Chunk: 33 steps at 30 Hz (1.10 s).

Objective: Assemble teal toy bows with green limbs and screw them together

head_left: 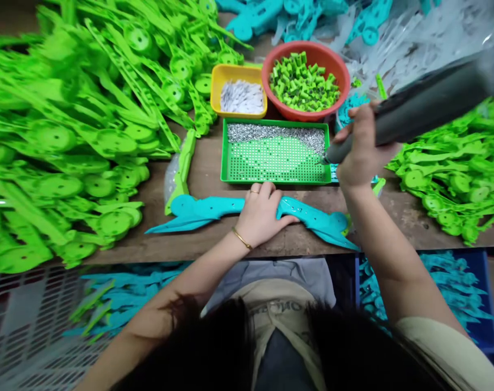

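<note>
A long turquoise plastic part (214,209), shaped like a shallow arch with pointed ends, lies along the front of the wooden bench. My left hand (261,213) rests over its middle, fingers on the far side and thumb on the near side, gripping it. In my right hand (361,144) is a dark electric screwdriver (426,100), tilted with its tip down at the right end of a green tray (275,179). Loose silver screws (271,132) are heaped along the tray's far side. Whether a screw sits on the tip is too small to tell.
Green plastic parts (59,136) pile high at left, more (442,174) at right. Behind the tray stand a yellow box (216,89) of small white pieces and a red bowl (267,81) of short green pieces. Below the bench edge, a blue crate (481,304) holds turquoise parts.
</note>
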Available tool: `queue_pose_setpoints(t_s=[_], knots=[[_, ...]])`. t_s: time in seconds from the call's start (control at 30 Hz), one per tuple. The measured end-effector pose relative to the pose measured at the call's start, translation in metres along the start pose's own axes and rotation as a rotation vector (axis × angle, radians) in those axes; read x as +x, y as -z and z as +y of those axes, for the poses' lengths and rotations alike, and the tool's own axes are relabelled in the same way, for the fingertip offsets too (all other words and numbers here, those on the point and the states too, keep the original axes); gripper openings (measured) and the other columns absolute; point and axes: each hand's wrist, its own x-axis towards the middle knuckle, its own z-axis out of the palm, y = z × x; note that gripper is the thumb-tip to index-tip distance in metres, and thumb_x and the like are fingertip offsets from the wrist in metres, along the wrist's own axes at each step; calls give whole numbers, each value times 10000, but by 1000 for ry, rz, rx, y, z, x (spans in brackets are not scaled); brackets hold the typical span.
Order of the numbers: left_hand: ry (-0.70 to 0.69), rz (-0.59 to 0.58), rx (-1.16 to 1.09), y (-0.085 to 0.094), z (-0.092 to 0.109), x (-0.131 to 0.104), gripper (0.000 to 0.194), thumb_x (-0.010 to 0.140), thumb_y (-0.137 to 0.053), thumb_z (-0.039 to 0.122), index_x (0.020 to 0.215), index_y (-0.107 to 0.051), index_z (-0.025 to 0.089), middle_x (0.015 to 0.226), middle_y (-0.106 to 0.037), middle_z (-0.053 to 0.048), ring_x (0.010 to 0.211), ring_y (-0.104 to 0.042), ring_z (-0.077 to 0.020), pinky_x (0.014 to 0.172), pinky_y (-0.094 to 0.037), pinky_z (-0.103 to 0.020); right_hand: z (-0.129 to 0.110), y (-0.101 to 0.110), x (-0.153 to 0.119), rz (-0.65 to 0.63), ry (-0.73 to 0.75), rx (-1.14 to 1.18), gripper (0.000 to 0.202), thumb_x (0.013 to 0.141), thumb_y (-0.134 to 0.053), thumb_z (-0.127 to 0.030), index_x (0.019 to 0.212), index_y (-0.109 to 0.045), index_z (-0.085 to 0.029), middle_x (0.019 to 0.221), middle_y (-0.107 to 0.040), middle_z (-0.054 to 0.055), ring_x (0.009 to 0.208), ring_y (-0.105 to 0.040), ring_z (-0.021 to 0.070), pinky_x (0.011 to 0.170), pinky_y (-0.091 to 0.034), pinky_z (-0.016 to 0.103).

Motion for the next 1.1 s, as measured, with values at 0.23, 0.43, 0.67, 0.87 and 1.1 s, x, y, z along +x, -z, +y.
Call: queue_pose_setpoints(t_s=[0.23, 0.43, 0.67, 0.87, 1.1], knots=[[24, -36, -12, 3, 3, 0, 587, 762, -726, 619, 1053, -691, 111, 1097, -596, -159, 1015, -493, -323, 876, -457, -440, 50, -20, -5, -94, 26, -73, 296, 864, -590, -549, 887, -520, -263, 669, -528, -49, 498, -579, 130, 542, -540, 331], [22, -27, -13, 0, 1, -1, 587, 782, -696, 632, 1053, -693, 111, 1098, -604, -162, 1005, -505, -320, 872, -462, -443, 39, -15, -7, -92, 87, -31, 276, 843, -656, -507, 847, -552, -252, 644, -527, -54, 479, -572, 126, 536, -532, 325], [4, 13, 111, 10, 19, -6, 596, 823, -669, 601, 1178, -655, 122, 1158, -625, -167, 1055, -533, -333, 890, -459, -466, 39, -21, -4, -66, 48, 23, 311, 810, -686, -542, 833, -559, -260, 690, -600, -38, 477, -580, 125, 516, -531, 313], [-269, 30, 124, -1, 70, -5, 644, 859, -596, 636, 1246, -617, 122, 1282, -609, -176, 1228, -510, -346, 1066, -367, -512, -21, 35, 9, -28, 90, 125, 273, 786, -745, -455, 929, -639, -249, 825, -660, -44, 535, -610, 84, 507, -533, 266], [-477, -134, 96, -35, 103, 7, 860, 763, -701, 652, 1426, -492, 145, 1427, -552, -167, 1316, -472, -362, 1109, -341, -542, -42, 126, -14, 121, 21, -3, 217, 744, -786, -369, 872, -652, -256, 767, -668, -53, 457, -557, 71, 450, -476, 251]])
